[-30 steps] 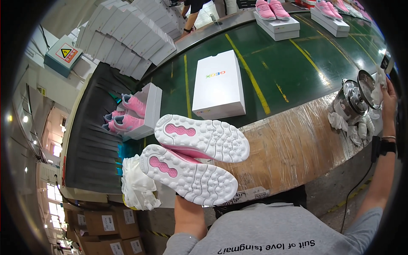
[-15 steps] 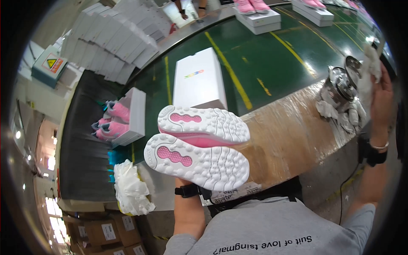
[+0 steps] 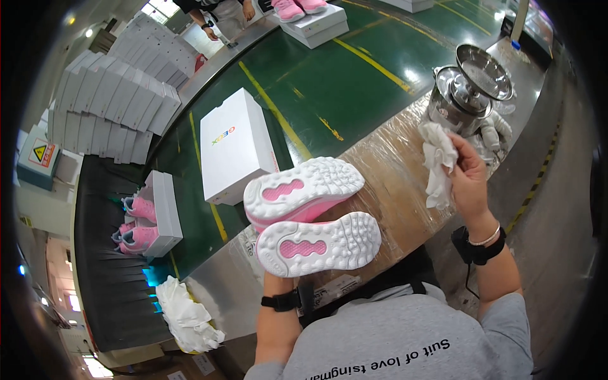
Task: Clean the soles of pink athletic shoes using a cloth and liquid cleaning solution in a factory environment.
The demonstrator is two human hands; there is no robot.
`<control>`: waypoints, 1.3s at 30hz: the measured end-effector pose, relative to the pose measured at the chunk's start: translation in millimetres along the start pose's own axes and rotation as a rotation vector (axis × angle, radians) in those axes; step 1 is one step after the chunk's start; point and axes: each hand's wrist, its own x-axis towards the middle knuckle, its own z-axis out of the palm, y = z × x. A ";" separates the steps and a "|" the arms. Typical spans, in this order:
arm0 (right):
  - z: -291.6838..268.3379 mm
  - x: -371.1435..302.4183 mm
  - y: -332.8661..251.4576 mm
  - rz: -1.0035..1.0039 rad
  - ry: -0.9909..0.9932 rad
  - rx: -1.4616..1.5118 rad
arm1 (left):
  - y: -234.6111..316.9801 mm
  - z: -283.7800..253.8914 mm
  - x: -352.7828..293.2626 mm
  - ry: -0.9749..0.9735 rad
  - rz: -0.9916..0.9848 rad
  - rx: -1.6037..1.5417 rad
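A pair of pink sneakers is held soles up, one sneaker [image 3: 316, 248] nearer me and the other sneaker [image 3: 304, 190] just beyond it. Their white studded soles each have a pink inset. My left hand [image 3: 276, 282] is under the pair and holds it; the fingers are hidden behind the shoes. To the right, my right hand [image 3: 468, 180] pinches a crumpled white cloth [image 3: 438, 168] above the plastic-covered board [image 3: 405, 209]. A metal can [image 3: 453, 104] with a raised round lid [image 3: 484, 71] stands just past that hand.
A closed white shoebox [image 3: 235, 147] stands on the green conveyor [image 3: 304, 95]. An open box [image 3: 166, 212] with pink sneakers is at left, near a pile of white cloths [image 3: 185, 313]. Stacked white boxes [image 3: 114, 104] rise at far left. Another person's hand [image 3: 211, 34] shows at the far side.
My right hand has come in from the right edge, bringing the white cloth away from the can and toward the sneakers. The view has shifted; the left hand still holds the pair soles up.
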 end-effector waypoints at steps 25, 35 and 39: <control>42.5 -86.3 68.8 -0.099 -0.539 -0.850 | -43.9 -13.7 -78.3 -0.100 0.160 0.052; 88.7 -75.2 45.7 -0.368 -0.554 -0.655 | -18.8 -38.8 -92.9 -0.181 0.016 0.127; 57.6 -60.4 61.1 -0.101 -0.478 -0.828 | 7.4 -13.7 -58.6 -0.127 -0.033 0.147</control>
